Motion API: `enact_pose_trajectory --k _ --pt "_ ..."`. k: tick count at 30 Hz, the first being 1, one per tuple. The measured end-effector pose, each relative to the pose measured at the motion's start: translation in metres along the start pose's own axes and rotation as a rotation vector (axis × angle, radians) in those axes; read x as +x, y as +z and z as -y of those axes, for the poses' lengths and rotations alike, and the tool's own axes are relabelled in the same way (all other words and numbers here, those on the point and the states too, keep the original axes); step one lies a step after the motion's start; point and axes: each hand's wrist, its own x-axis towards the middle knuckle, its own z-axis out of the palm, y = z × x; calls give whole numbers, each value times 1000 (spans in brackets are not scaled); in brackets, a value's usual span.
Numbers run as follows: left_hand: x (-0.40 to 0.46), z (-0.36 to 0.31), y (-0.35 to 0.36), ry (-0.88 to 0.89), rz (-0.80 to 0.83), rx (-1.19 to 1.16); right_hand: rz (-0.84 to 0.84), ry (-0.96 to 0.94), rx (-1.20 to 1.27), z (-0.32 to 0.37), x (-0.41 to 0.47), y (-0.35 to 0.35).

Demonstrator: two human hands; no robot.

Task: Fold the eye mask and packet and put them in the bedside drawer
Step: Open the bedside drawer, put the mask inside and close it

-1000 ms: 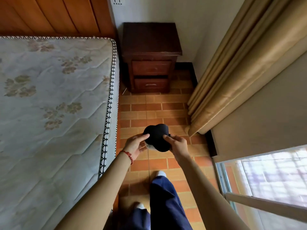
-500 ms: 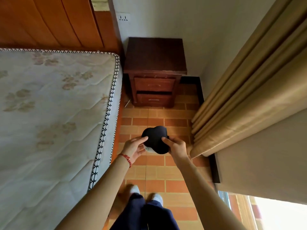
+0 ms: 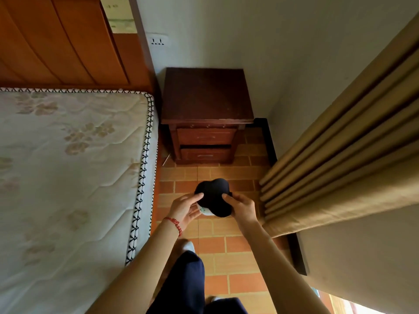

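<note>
Left hand (image 3: 184,208) and right hand (image 3: 242,207) pinch folded black fabric eye mask (image 3: 214,197) over white packet (image 3: 205,210); print on packet possibly green, unreadable.

A dark brown wooden nightstand (image 3: 207,96) is standing at centre top, a quilted floral mattress (image 3: 68,166) lying left, tan pleated curtains (image 3: 340,155) hanging right.

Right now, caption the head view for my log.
Both hands hold mask and packet before nightstand.

Readable text: none anywhere in view.
Packet (image 3: 205,210): a faint printed mark shows on it, too small to read.
</note>
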Motion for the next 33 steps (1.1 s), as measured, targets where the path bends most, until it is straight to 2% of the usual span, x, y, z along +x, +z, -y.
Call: enact_pose_trajectory --k 10,19,28,33 --pt "59 -67 -16 -46 -9 19 -10 43 11 29 55 59" --pt "109 -80 -2 -94 -64 -75 43 102 -80 38 113 64" --pt "167 -83 11 -61 -82 -136 102 90 -97 45 177 64" --pt "203 -79 10 -47 -79 -138 76 91 -91 36 211 63"
